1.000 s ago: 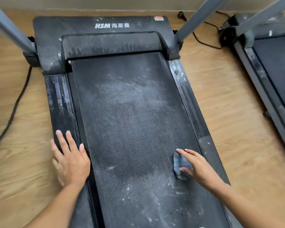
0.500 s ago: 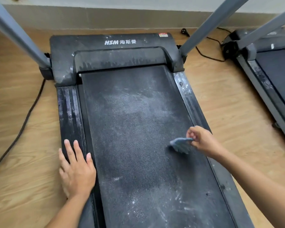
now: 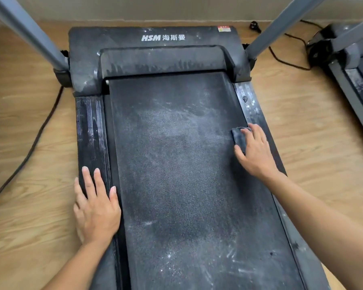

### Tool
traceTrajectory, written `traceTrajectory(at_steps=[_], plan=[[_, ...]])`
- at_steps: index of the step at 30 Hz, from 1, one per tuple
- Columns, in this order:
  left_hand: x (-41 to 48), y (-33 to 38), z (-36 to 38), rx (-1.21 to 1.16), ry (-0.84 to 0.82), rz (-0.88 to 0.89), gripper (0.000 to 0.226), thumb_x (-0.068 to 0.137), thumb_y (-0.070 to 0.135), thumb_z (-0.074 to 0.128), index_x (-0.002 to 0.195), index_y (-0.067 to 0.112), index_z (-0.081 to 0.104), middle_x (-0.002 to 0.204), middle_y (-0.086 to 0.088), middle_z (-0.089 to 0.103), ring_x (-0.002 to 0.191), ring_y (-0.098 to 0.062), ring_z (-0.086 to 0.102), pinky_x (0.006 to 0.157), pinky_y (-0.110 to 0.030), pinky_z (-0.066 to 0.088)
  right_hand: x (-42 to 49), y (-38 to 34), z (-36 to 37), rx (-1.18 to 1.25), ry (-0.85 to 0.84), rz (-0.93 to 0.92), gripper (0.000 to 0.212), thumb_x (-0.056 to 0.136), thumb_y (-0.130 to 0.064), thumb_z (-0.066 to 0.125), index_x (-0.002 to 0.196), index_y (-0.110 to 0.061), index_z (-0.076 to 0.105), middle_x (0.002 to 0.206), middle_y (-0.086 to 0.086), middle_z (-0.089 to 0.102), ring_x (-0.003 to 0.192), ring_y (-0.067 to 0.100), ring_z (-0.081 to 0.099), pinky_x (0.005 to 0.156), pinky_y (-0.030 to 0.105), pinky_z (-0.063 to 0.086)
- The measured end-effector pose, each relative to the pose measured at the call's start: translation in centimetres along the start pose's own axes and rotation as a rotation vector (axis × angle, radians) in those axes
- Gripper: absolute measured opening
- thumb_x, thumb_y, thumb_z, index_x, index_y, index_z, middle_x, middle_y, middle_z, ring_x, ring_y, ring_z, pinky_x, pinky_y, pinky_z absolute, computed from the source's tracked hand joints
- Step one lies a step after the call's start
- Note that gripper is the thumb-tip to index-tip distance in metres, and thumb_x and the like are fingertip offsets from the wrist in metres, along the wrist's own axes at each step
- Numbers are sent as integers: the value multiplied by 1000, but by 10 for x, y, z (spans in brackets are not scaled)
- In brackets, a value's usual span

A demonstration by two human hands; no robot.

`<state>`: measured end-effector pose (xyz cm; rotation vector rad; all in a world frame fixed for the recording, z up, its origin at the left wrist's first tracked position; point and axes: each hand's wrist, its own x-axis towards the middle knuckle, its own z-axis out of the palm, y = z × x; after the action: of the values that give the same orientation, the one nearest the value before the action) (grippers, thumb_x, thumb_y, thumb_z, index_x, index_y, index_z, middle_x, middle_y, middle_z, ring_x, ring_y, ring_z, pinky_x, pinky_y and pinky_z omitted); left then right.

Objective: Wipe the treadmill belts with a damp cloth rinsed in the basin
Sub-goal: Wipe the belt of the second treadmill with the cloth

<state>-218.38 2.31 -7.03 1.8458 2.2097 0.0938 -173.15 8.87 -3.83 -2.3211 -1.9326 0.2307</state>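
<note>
The belt (image 3: 176,174) runs lengthwise away from us, from the bottom edge up to the hood (image 3: 113,45), between a ribbed left rail (image 3: 90,126) and a dusty right rail (image 3: 252,107). The cloth (image 3: 237,137), small, grey and folded, lies at the belt's right edge, touching or just beside the right rail. Its long axis follows the belt and its far end points at the hood. Our right grip (image 3: 257,152) lies flat and spread on it, fingers fairly straight and pressing down, the thumb on the belt beside it. Our left grip (image 3: 95,208) is flat too, holding nothing: palm and fingers rest on the left rail, the thumb at the belt's edge. Left of the cloth the whole width of belt is open, pale with dust. Wood floor (image 3: 302,126) borders both rails, and a second treadmill (image 3: 352,80) stands well apart on the right. On the hood we read "HSM 海斯曼" (image 3: 163,37); the red sticker (image 3: 224,28) is too small to read
</note>
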Motion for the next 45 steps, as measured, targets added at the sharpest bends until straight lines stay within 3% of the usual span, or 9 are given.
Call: traceTrajectory(at_steps=[4,11,15,18,24,28,32,38,45], plan=[[1,-3,9,-35,48,-11,64,109,37,46,165,12,25,177,-5,5,154,-47,23,97,-73,46,10,-2,31,-56,-182,-13,91,104,-68,29,167,-7,4,175,13,-7,161,25,-12,131,43,-6],[0,-6,9,-10,52,-6,69,108,46,28,167,11,20,177,-7,-3,157,-45,21,99,-62,48,20,-79,57,73,-77,244,120,84,-91,19,166,-4,6,175,16,-1,162,28,-7,131,50,1],[0,-8,3,-51,36,10,67,106,41,29,167,15,20,177,-1,-3,159,-39,19,102,-60,49,8,-213,70,88,-128,-10,105,95,-79,25,165,-2,8,175,17,0,162,31,-3,131,49,1],[0,-10,-2,-55,22,29,68,104,39,32,168,16,20,177,0,-1,159,-39,20,103,-61,50,-22,-313,89,142,-187,-243,90,103,-67,20,167,-6,0,174,12,-12,161,24,-18,131,43,-5],[-1,-9,1,-12,30,52,70,101,38,34,166,13,25,177,-4,6,150,-46,29,100,-66,49,-12,-269,87,34,-188,-498,80,106,-66,20,169,-18,5,176,0,-4,161,16,-11,131,42,4],[0,-8,11,-33,58,36,66,104,26,48,165,12,27,177,-5,9,148,-48,30,94,-71,50,19,-167,67,19,-110,-135,89,101,-76,21,169,-21,4,176,-1,-4,162,17,-9,132,41,0],[1,-8,13,-39,66,51,62,106,23,41,165,11,27,176,-7,10,150,-48,28,92,-70,50,12,-47,43,22,-61,208,98,95,-86,13,169,-22,2,176,0,-6,162,17,-6,132,40,2],[2,-7,9,-26,22,51,68,103,35,33,166,11,23,177,-8,5,154,-46,24,99,-65,48,10,-89,52,88,-28,365,107,93,-87,18,168,-12,4,176,6,-2,162,22,-4,131,45,4],[1,-12,9,-51,35,51,60,109,27,40,165,13,25,177,-7,7,155,-44,24,98,-64,49,-64,-282,82,98,-182,-255,92,102,-73,22,168,-12,6,176,5,-6,161,18,-14,131,45,4]])
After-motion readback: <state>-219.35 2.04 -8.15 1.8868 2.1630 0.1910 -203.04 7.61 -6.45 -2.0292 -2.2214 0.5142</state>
